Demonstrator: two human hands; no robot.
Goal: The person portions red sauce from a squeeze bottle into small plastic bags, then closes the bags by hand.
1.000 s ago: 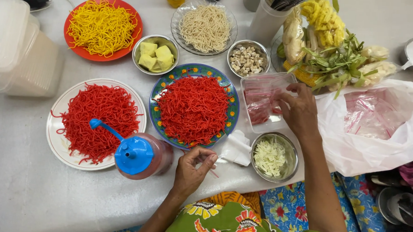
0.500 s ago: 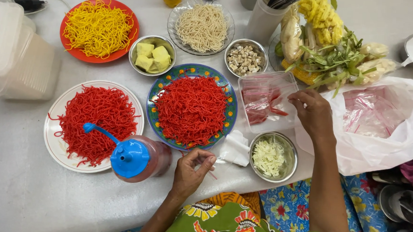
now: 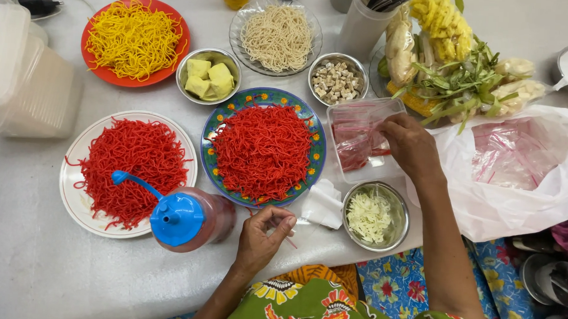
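Here, the blue-rimmed patterned plate (image 3: 263, 153) heaped with wiry red noodles serves as the centre of the spread. Just right of it sits a clear, square plastic container (image 3: 363, 141) holding thin, glossy plastic bags with red strips. The right hand (image 3: 413, 147) lies over that container's right edge, fingers curled and pinching one of the bags.

Just below the plate's lower rim, the left hand (image 3: 262, 236) rests on the pale table covering (image 3: 19, 262), thumb and fingertips closed together on something thin; what it is cannot be told. Beside this hand, below and left of the plate, stands a rounded bottle of reddish sauce (image 3: 187, 218) with a blue nozzle cap. A folded white tissue (image 3: 324, 203) lies at the plate's lower right, and past it a shiny steel bowl (image 3: 375, 216) holds pale shredded vegetable.

Left of the plate is a white round plate (image 3: 128, 174) of red noodles. Above it sit a small steel bowl of yellow cubes (image 3: 208, 76), a steel bowl of small beige cubes (image 3: 337, 79), a glass dish of pale noodles (image 3: 276, 35) and an orange plate of yellow noodles (image 3: 135, 40). Far right, a crumpled white plastic bag (image 3: 516, 172) spreads out.
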